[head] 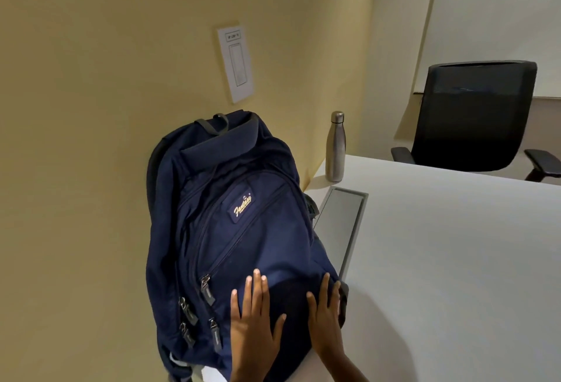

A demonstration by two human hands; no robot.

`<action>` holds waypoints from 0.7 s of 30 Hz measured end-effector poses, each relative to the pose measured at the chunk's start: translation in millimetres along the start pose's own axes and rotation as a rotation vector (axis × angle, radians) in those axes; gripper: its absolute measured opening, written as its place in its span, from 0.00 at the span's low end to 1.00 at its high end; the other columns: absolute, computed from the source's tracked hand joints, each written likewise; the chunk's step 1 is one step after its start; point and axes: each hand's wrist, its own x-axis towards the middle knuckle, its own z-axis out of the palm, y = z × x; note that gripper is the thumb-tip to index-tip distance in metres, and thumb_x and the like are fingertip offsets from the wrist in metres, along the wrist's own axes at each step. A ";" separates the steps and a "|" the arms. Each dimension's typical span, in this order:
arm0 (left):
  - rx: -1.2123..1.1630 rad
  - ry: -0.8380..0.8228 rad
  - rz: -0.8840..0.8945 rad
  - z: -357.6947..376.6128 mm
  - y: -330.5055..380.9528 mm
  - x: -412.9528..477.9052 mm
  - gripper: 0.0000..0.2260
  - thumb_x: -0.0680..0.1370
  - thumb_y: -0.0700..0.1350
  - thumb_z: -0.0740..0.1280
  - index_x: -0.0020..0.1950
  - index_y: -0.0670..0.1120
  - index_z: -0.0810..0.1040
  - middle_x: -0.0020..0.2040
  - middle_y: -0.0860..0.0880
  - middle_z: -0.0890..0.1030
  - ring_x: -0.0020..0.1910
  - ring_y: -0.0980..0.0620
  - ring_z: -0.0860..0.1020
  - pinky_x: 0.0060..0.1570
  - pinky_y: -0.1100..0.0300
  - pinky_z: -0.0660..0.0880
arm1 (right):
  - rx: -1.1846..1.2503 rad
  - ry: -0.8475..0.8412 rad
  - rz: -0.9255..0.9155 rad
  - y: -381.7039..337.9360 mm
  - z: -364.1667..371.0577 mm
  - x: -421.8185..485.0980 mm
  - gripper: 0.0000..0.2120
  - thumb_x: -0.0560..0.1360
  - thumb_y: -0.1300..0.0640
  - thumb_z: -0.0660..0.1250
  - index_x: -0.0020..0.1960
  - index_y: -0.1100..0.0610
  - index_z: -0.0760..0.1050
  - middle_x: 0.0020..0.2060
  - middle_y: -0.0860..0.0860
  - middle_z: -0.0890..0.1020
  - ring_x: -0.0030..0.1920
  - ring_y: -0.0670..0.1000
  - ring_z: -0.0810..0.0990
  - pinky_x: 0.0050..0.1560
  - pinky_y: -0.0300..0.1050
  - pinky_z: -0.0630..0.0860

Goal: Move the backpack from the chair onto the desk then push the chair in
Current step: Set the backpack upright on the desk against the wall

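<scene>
The blue backpack [233,229] stood on the white desk [455,260], leaning on the wall, with the left hand [255,324] and right hand [326,321] pressed flat on it, fingers open, so pushing the chair in probably came next.

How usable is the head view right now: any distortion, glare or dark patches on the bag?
Head view: wide-angle bend tilts the wall and desk; soft warm light, no glare; backpack dark near both hands, logo readable; bottle slightly soft.
</scene>
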 end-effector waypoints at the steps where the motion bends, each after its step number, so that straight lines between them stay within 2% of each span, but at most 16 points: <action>1: -0.006 -0.024 -0.016 2.7 1.5 1.3 0.30 0.78 0.58 0.39 0.73 0.39 0.52 0.76 0.43 0.44 0.75 0.47 0.44 0.71 0.48 0.41 | -0.003 -0.018 -0.007 0.0 0.7 4.9 0.29 0.80 0.51 0.49 0.72 0.51 0.34 0.75 0.56 0.39 0.75 0.58 0.42 0.73 0.53 0.54; 4: -0.021 -0.102 -0.055 5.8 7.3 4.9 0.31 0.78 0.57 0.38 0.69 0.38 0.63 0.73 0.40 0.56 0.70 0.43 0.59 0.71 0.50 0.40 | -0.003 -0.063 -0.032 -1.1 2.9 20.0 0.26 0.80 0.51 0.48 0.69 0.45 0.33 0.75 0.56 0.37 0.75 0.58 0.42 0.73 0.56 0.54; 6: -0.039 -0.133 -0.069 6.0 10.3 7.1 0.31 0.78 0.57 0.38 0.67 0.38 0.65 0.70 0.40 0.60 0.67 0.43 0.62 0.71 0.51 0.39 | -0.002 -0.108 -0.021 -4.5 0.1 26.9 0.27 0.80 0.50 0.48 0.71 0.46 0.35 0.75 0.55 0.37 0.75 0.58 0.41 0.73 0.57 0.53; 9: -0.058 -0.149 -0.086 6.1 14.0 7.0 0.31 0.78 0.57 0.38 0.67 0.38 0.65 0.69 0.41 0.62 0.66 0.43 0.63 0.71 0.53 0.40 | -0.109 -0.183 -0.078 -3.9 -4.1 36.4 0.35 0.74 0.39 0.49 0.74 0.49 0.37 0.76 0.56 0.42 0.75 0.59 0.42 0.74 0.57 0.52; 10: -0.062 -0.154 -0.091 5.1 15.7 5.9 0.31 0.78 0.57 0.38 0.67 0.38 0.65 0.68 0.41 0.62 0.66 0.43 0.63 0.71 0.53 0.39 | -0.162 -0.217 -0.076 -2.5 -4.6 38.8 0.36 0.74 0.40 0.52 0.74 0.49 0.38 0.76 0.57 0.43 0.75 0.61 0.44 0.74 0.59 0.54; 11: -0.065 -0.162 -0.099 3.7 17.3 4.2 0.31 0.78 0.57 0.38 0.67 0.38 0.65 0.68 0.41 0.62 0.65 0.43 0.63 0.71 0.54 0.39 | -0.230 -0.237 -0.095 0.0 -6.4 40.5 0.37 0.74 0.44 0.60 0.74 0.50 0.41 0.75 0.59 0.44 0.74 0.65 0.47 0.71 0.61 0.60; 12: -0.064 -0.169 -0.104 2.7 18.7 1.9 0.31 0.78 0.57 0.38 0.67 0.39 0.65 0.68 0.41 0.62 0.65 0.43 0.63 0.71 0.54 0.38 | -0.220 -0.320 -0.052 2.1 -8.4 41.4 0.41 0.70 0.49 0.69 0.73 0.53 0.47 0.75 0.62 0.48 0.72 0.70 0.53 0.65 0.64 0.68; 13: -0.058 -0.165 -0.104 2.8 19.9 -1.3 0.29 0.78 0.57 0.40 0.67 0.39 0.65 0.68 0.41 0.62 0.65 0.43 0.63 0.71 0.54 0.38 | -0.275 -0.308 -0.089 7.1 -7.3 43.8 0.43 0.65 0.52 0.75 0.71 0.57 0.54 0.74 0.64 0.51 0.69 0.73 0.58 0.59 0.63 0.73; 14: -0.050 -0.152 -0.097 3.7 21.2 -4.9 0.28 0.78 0.57 0.44 0.67 0.39 0.65 0.67 0.42 0.62 0.65 0.43 0.63 0.71 0.54 0.39 | -0.308 -0.292 -0.092 7.6 -8.8 42.9 0.41 0.65 0.54 0.75 0.71 0.58 0.56 0.74 0.63 0.50 0.69 0.72 0.58 0.60 0.63 0.72; 16: -0.041 -0.155 -0.091 4.8 24.5 -11.6 0.28 0.72 0.56 0.52 0.66 0.39 0.66 0.67 0.41 0.65 0.65 0.43 0.63 0.70 0.52 0.46 | -0.332 -0.275 -0.107 -0.5 -16.5 34.3 0.33 0.77 0.52 0.60 0.75 0.56 0.45 0.75 0.59 0.42 0.74 0.65 0.45 0.70 0.60 0.61; 17: -0.035 -0.165 -0.091 5.6 25.8 -14.9 0.29 0.70 0.55 0.53 0.66 0.39 0.67 0.67 0.41 0.68 0.65 0.43 0.63 0.68 0.50 0.52 | -0.301 -0.259 -0.082 2.1 -18.5 30.5 0.31 0.79 0.50 0.54 0.75 0.54 0.40 0.76 0.57 0.41 0.75 0.61 0.42 0.72 0.58 0.58; 19: -0.018 -0.175 -0.091 5.8 28.4 -22.1 0.29 0.70 0.55 0.53 0.65 0.39 0.68 0.65 0.39 0.74 0.65 0.42 0.64 0.63 0.48 0.57 | -0.312 -0.208 -0.066 10.5 -23.1 19.2 0.29 0.80 0.48 0.50 0.74 0.54 0.39 0.76 0.57 0.43 0.75 0.58 0.43 0.72 0.57 0.57; 21: -0.012 -0.189 -0.097 4.2 29.5 -30.3 0.28 0.71 0.55 0.53 0.65 0.39 0.68 0.64 0.39 0.75 0.65 0.40 0.67 0.63 0.47 0.57 | -0.383 -0.204 -0.075 18.4 -27.9 5.0 0.29 0.80 0.47 0.49 0.75 0.54 0.40 0.76 0.56 0.45 0.76 0.57 0.45 0.73 0.58 0.56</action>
